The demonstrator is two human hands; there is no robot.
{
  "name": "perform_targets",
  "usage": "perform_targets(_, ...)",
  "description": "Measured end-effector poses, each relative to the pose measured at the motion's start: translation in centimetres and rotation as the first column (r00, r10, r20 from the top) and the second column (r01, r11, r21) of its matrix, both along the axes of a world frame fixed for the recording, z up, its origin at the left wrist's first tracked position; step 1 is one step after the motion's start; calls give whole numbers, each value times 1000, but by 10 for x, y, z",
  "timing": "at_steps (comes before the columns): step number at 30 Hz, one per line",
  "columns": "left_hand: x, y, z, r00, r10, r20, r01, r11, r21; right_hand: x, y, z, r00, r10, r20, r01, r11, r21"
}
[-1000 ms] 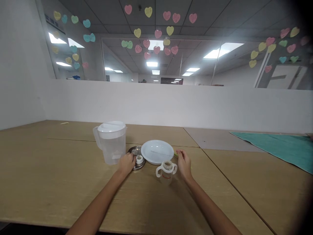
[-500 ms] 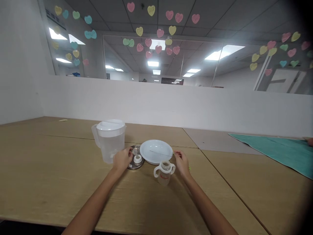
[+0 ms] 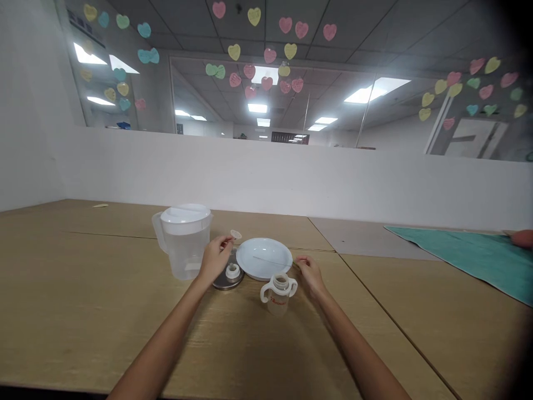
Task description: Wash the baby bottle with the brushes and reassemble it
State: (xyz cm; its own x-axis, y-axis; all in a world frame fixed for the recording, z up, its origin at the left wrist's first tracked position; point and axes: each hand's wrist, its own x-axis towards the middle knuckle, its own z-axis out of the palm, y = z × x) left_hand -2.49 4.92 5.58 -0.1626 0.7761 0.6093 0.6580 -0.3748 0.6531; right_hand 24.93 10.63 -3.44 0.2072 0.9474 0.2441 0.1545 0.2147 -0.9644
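Raised over a round metal tray (image 3: pixel 227 285), my left hand (image 3: pixel 216 256) pinches a small clear piece (image 3: pixel 235 235), perhaps a nipple or cap. A white ring (image 3: pixel 232 271) lies on that tray. My right hand (image 3: pixel 310 273) is closed on the end of a thin rod (image 3: pixel 272 261), which reaches over a white bowl (image 3: pixel 265 273). Just in front of the bowl stands an open clear bottle (image 3: pixel 278 300) with two white handles. Left of the tray is a clear pitcher (image 3: pixel 188 250) with a white lid.
A green cloth (image 3: pixel 466 250) lies at the right, with part of another person's hand (image 3: pixel 522 239) at its far edge. A small flat beige piece (image 3: pixel 100 205) is at the back left. Behind the table rises a white wall (image 3: pixel 250 178).
My left hand has lifted the small clear piece up off the tray. My right hand keeps its hold on the rod. The other person's hand shows more at the right edge.
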Motion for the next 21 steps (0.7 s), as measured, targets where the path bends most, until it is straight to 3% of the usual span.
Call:
perform_targets(4,21,9,9,981,-139,138,132,989,60,-4,2,7,992,108,67,-104,993,-64)
perform_targets(8,41,15,1,956,-214,201,196,975,102,-9,3,19,950,140,278,-106,985,-134)
perform_targets(14,53,17,-24,975,-168,146,144,977,160,-6,1,41,869,256,423,-182,961,-208)
perform_targets(21,50,15,-37,983,-147,112,133,983,128,-29,16,81,863,186,469,-164,983,-87)
